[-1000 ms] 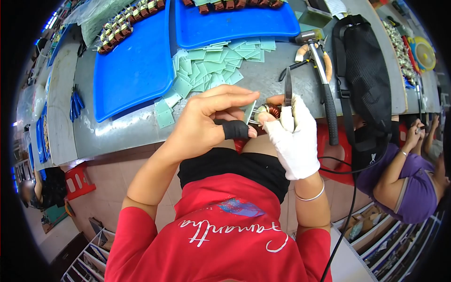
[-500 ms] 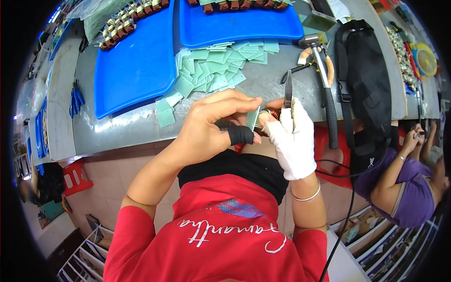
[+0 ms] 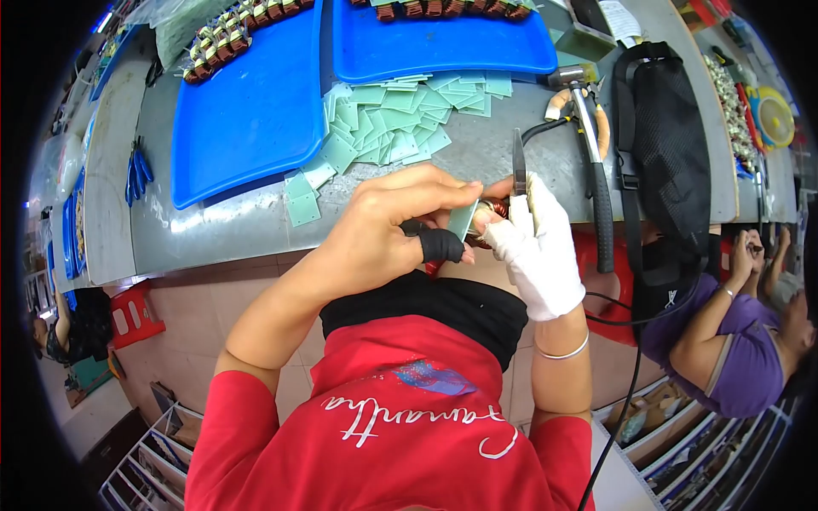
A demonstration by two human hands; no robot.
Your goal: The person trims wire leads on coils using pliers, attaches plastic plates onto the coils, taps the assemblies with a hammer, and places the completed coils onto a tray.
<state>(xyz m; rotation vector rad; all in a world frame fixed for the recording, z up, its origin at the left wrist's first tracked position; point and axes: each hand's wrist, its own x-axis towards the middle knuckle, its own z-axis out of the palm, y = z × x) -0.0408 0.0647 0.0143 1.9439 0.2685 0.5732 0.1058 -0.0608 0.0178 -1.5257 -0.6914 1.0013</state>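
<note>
My left hand, bare with black tape around the thumb, pinches a thin pale-green plate between thumb and fingers. The plate stands on edge against a copper-wire coil, which is mostly covered by my fingers. Wearing a white glove, my right hand is closed around the coil from the other side. A pointed metal blade-like tool juts up from between its fingers; its lower part is hidden. On the bench beyond lies a loose heap of similar green plates.
Two blue trays hold rows of copper coils along their far edges. A hammer, pliers and a black bag lie at the right. Blue-handled cutters rest at the left. A person in purple sits to the right.
The view has shifted slightly. Both hands keep their hold, and the plate and coil remain together with little movement. The pointed tool is tilted slightly more to the left.
</note>
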